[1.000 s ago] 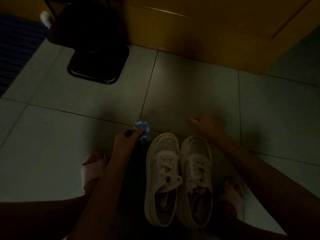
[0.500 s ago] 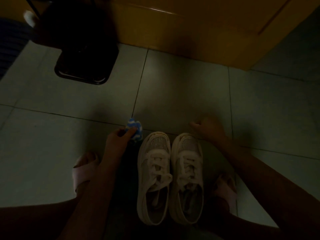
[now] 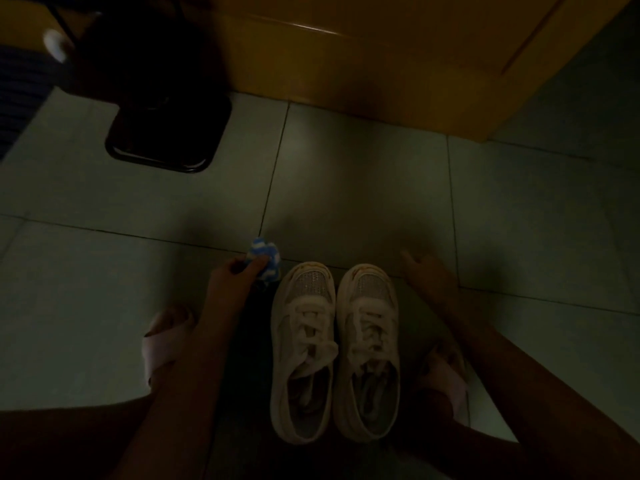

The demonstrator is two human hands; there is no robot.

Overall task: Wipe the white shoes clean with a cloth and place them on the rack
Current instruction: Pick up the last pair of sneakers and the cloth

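- The pair of white lace-up shoes with mesh toe panels stands side by side on the pale tiled floor (image 3: 346, 188), toes pointing away from the person. The two shoes, the left shoe (image 3: 302, 355) and the right shoe (image 3: 370, 348), are almost touching along their inner sides.
- The small crumpled blue-and-white cloth (image 3: 266, 257) is just beyond and to the left of the left shoe's toe. It is close to the toe, but not clearly touching it.
- The left hand (image 3: 231, 284) pinches the cloth: thumb and fingers are curled narrowly round its near edge, and most of the cloth bulges out past the fingertips.
- The right hand (image 3: 428, 277) is low over the floor just to the right of the right shoe's toe and is apart from it. It holds nothing. One finger stretches forward and the others look loosely bent, though dimness and blur hide the detail.
- Thin yellowish trim edges each toe cap; any marking there is too dim to read.
- A foot in a pale pink slipper (image 3: 165, 341) is outside each forearm.
- A black square base (image 3: 166, 140) stands at the far left, before a yellow wooden panel (image 3: 381, 64).
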